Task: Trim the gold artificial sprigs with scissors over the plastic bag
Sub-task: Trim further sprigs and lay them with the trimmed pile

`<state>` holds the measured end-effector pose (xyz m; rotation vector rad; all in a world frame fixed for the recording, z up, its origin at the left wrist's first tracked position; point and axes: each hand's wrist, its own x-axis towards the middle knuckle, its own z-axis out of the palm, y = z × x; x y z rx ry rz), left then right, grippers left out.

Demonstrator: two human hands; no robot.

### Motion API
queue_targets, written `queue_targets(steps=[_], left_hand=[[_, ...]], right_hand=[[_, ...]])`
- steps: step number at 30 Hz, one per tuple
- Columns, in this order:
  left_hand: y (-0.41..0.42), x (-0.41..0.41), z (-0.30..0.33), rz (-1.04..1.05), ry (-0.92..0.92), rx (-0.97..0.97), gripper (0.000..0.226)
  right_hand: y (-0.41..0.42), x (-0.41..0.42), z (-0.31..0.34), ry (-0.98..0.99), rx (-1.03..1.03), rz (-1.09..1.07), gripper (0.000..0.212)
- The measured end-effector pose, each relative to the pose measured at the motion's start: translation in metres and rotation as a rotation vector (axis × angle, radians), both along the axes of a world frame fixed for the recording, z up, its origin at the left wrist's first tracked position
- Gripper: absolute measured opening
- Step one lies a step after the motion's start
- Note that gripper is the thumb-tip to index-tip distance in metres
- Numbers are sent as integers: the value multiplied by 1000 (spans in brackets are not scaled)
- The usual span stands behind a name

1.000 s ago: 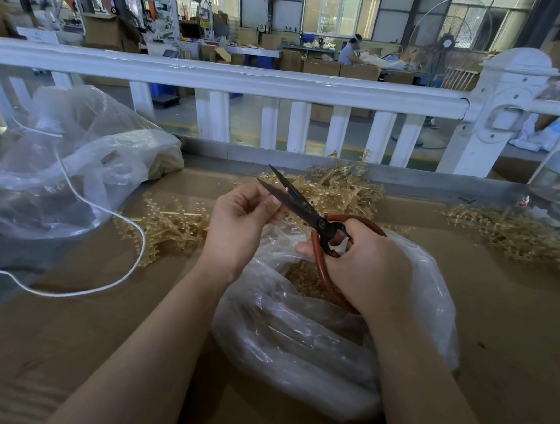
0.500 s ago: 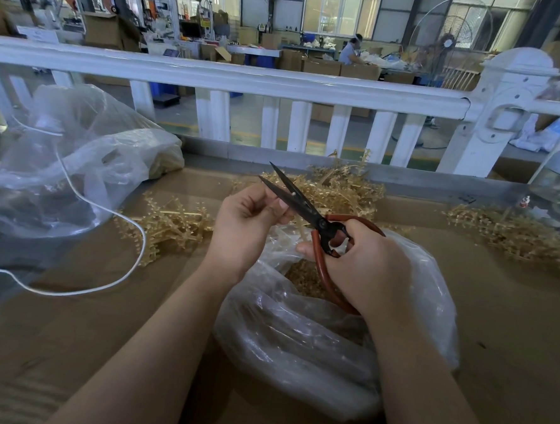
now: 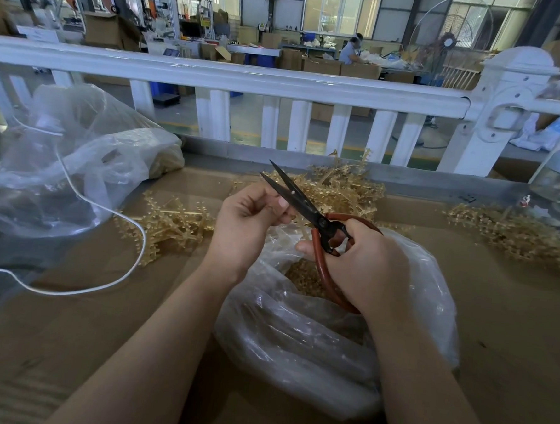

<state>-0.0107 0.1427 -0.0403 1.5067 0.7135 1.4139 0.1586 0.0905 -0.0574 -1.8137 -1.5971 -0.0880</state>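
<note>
A plastic bag [image 3: 313, 338] lies on the counter [image 3: 511, 324] at centre, nearest the person, with cut bits inside it. Above its mouth are the left hand [image 3: 248, 223] and, to its right, the right hand [image 3: 364, 266] with the scissors [image 3: 308, 207]. Sprig piles lie left [image 3: 169, 224], behind [image 3: 342, 189] and far right [image 3: 513, 232]. A second bag [image 3: 78, 166] sits far left, a cord [image 3: 108, 208] trailing over it. A railing [image 3: 247, 78] runs behind the counter.

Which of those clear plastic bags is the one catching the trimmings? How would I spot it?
Start at the white railing and come toward the person. The plastic bag lies under both hands, mouth open, gold bits inside. The other bag sits far left, a white cord over it.
</note>
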Motion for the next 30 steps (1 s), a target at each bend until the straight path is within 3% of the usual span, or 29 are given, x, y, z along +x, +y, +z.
queue_targets(steps=[11,14,17,22,30], left_hand=[[0,0,-1,-12,-36,-86,10],[1,0,-1,-34,-95,-173,15],[2,-1,0,-99,-167,-261,15],[2,-1,3,-179,-214,-357,18],[3,-6,6,-171,-43,-380,17]], right_hand=[[3,2,-4,34,-38,22,65],[3,0,-5,191,-21,48,60],[5,-1,-6,373,-23,104,41],[13,0,-9,483,-30,115,18],[12,4,-5,686,25,149,12]])
